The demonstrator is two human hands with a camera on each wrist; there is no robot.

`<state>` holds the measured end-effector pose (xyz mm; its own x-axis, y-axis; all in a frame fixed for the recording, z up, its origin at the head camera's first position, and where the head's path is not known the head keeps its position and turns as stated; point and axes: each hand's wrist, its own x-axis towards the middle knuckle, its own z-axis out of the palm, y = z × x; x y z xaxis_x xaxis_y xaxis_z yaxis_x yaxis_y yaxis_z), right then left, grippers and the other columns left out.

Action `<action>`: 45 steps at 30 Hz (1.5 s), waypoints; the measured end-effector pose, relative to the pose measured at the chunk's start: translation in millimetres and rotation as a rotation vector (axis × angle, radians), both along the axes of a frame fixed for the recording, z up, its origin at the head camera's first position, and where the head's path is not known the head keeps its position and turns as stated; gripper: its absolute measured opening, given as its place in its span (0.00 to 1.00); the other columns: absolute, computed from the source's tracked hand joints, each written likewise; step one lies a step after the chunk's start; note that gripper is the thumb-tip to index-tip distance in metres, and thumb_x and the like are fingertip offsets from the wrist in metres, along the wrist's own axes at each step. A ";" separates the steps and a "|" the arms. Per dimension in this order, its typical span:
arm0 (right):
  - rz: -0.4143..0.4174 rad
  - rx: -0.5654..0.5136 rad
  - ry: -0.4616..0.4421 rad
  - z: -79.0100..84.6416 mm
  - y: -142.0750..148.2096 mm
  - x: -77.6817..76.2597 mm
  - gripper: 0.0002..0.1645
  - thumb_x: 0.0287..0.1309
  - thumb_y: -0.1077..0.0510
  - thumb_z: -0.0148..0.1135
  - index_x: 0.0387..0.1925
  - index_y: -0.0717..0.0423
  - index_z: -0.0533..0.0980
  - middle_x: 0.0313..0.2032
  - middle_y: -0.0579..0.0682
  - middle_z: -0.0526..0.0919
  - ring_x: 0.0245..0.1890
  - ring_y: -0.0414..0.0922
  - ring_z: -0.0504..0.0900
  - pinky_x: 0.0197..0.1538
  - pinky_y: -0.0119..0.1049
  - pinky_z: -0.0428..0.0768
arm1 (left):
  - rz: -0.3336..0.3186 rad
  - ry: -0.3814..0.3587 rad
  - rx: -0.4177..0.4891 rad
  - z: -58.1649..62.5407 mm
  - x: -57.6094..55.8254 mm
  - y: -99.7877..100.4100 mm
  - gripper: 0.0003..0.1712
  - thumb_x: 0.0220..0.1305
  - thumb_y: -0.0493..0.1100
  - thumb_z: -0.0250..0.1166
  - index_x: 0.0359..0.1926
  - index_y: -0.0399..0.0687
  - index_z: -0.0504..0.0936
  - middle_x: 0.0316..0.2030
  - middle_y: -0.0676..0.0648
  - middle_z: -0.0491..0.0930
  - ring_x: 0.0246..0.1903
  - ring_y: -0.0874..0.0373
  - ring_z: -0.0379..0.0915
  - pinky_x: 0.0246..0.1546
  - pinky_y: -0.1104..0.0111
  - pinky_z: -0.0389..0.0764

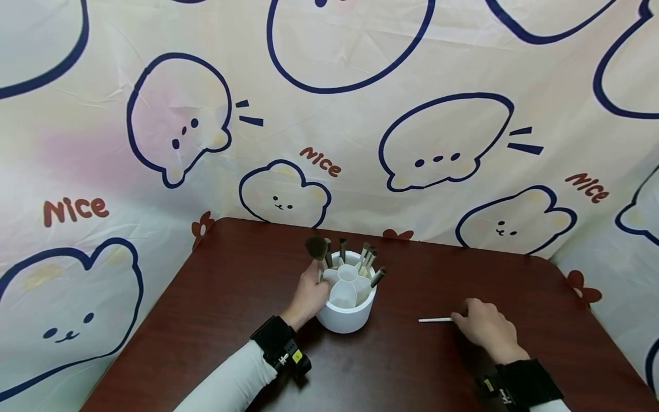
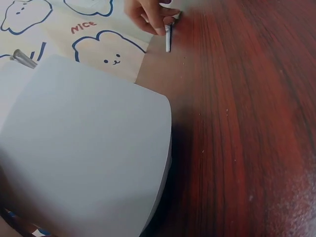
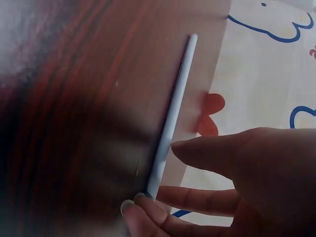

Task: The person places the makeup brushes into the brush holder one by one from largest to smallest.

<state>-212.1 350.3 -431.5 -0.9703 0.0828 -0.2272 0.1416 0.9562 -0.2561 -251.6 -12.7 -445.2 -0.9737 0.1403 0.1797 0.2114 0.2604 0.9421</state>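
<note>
A white round brush holder [image 1: 345,320] with petal-shaped compartments stands on the table, several makeup brushes upright in it. My left hand [image 1: 306,294] grips its left rim, just below a large fluffy brush head [image 1: 316,247]. In the left wrist view the holder's smooth wall [image 2: 94,143] fills much of the picture. To the right, my right hand [image 1: 486,329] pinches a slim brush with a white handle [image 3: 173,118] lying low along the tabletop. Thumb and fingers are on opposite sides of the handle in the right wrist view. The brush's other end is hidden by the fingers.
The dark brown wooden table [image 1: 407,372] reaches back to a pale cloth [image 1: 355,131] printed with cartoon animals, which also hangs along both sides. Black camera straps [image 1: 275,337] are worn on both wrists.
</note>
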 end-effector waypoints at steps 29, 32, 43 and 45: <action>0.306 -0.530 0.763 117.3 -83.8 44.7 0.12 0.55 0.58 0.65 0.43 0.47 0.77 0.32 0.43 0.82 0.26 0.40 0.79 0.29 0.26 0.77 | -0.024 -0.004 -0.028 1.3 -3.5 19.5 0.28 0.57 0.29 0.46 0.60 0.44 0.65 0.58 0.41 0.70 0.56 0.54 0.63 0.55 0.52 0.67; 0.373 -0.570 0.815 119.2 -103.2 50.7 0.13 0.54 0.62 0.65 0.42 0.46 0.78 0.32 0.43 0.81 0.26 0.40 0.79 0.28 0.27 0.78 | -0.025 -0.007 -0.028 1.7 -3.4 20.5 0.27 0.57 0.29 0.46 0.59 0.44 0.65 0.58 0.41 0.70 0.56 0.54 0.63 0.55 0.52 0.67; 0.465 -0.523 0.844 83.4 -133.1 35.1 0.10 0.54 0.60 0.65 0.40 0.48 0.77 0.33 0.39 0.80 0.31 0.34 0.78 0.30 0.28 0.79 | -0.041 -0.034 -0.016 0.2 -2.3 27.8 0.25 0.58 0.30 0.47 0.58 0.43 0.66 0.57 0.41 0.70 0.55 0.54 0.64 0.54 0.52 0.68; 0.466 -0.521 0.826 75.1 -134.7 31.9 0.10 0.54 0.61 0.65 0.40 0.49 0.78 0.33 0.39 0.80 0.31 0.34 0.78 0.30 0.28 0.79 | -0.041 -0.038 -0.021 0.1 -2.0 28.4 0.25 0.58 0.30 0.47 0.58 0.43 0.66 0.57 0.41 0.70 0.55 0.54 0.64 0.54 0.52 0.68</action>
<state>-180.2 215.6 -356.4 -0.7505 -0.2512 0.6113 -0.6107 0.6172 -0.4961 -253.6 15.7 -445.0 -0.9731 0.1836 0.1395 0.1866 0.2717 0.9441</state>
